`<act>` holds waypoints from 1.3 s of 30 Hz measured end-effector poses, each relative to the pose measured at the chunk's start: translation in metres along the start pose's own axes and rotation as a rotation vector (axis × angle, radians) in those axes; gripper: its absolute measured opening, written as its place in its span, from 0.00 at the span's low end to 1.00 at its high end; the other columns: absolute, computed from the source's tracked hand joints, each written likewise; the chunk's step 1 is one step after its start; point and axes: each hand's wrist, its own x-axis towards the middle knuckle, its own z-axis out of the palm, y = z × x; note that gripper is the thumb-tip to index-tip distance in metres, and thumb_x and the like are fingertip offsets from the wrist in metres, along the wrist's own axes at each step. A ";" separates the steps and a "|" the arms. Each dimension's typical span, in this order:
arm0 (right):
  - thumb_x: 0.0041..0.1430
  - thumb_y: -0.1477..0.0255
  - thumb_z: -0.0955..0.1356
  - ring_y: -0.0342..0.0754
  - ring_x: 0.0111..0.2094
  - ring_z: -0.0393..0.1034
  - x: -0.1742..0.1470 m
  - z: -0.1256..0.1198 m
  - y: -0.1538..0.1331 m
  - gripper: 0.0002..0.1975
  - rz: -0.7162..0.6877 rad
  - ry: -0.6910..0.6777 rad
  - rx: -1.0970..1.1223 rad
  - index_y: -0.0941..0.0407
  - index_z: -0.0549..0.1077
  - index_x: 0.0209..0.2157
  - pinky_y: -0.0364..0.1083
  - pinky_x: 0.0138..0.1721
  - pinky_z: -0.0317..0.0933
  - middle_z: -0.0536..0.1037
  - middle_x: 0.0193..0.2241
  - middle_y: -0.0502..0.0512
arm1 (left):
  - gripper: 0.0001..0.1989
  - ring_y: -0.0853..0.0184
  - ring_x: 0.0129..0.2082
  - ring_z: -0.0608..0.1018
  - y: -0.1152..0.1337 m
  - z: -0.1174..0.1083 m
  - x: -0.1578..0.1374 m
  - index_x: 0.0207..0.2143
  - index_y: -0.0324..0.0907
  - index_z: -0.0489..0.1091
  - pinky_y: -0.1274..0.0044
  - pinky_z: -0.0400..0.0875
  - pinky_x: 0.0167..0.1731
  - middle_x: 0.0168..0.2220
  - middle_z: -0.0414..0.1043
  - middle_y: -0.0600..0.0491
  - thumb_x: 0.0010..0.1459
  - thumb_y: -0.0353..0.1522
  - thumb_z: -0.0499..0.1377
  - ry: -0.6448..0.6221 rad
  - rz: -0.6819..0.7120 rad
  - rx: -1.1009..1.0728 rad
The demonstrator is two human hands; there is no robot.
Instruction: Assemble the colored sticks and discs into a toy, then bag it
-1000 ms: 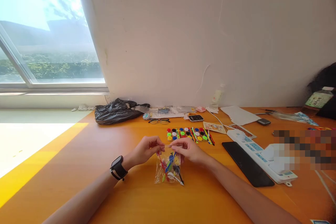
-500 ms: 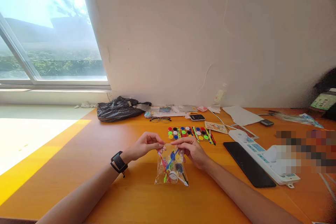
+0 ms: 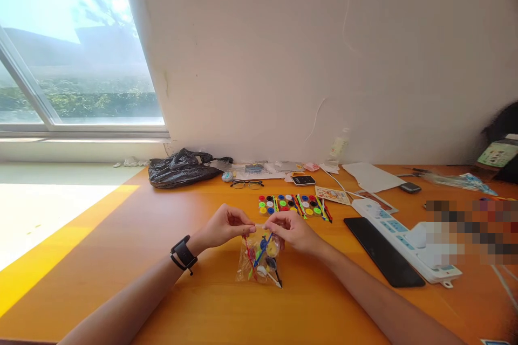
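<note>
Between my hands hangs a clear plastic bag (image 3: 245,265) with colourful small parts inside, among them round discs and thin sticks in red, blue, white, black and green. My left hand (image 3: 227,226) pinches the bag's top edge at its left side. At the right side of that edge, my right hand (image 3: 292,230) pinches with thumb and forefinger. Just beyond the hands, rows of coloured discs (image 3: 284,205) lie on the table, with thin coloured sticks (image 3: 299,205) set between the groups.
A black phone (image 3: 382,252) and a white power strip (image 3: 404,240) lie to the right. Along the wall are a black plastic bag (image 3: 182,168), eyeglasses (image 3: 246,184), a small black-and-white device (image 3: 303,180), a card (image 3: 333,195) and white paper (image 3: 373,177). Sunlight crosses the left of the wooden table (image 3: 162,302).
My fingers have shifted slightly along the bag's top edge, and its lower part has swung a little to the left. Both hands keep their pinch.
</note>
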 end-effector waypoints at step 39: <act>0.61 0.55 0.73 0.39 0.20 0.63 0.003 -0.010 -0.008 0.21 0.143 -0.112 -0.056 0.59 0.82 0.43 0.39 0.21 0.57 0.76 0.24 0.50 | 0.21 0.69 0.25 0.75 -0.006 -0.023 0.005 0.31 0.35 0.83 0.78 0.71 0.28 0.27 0.80 0.48 0.55 0.48 0.71 -0.206 -0.158 0.004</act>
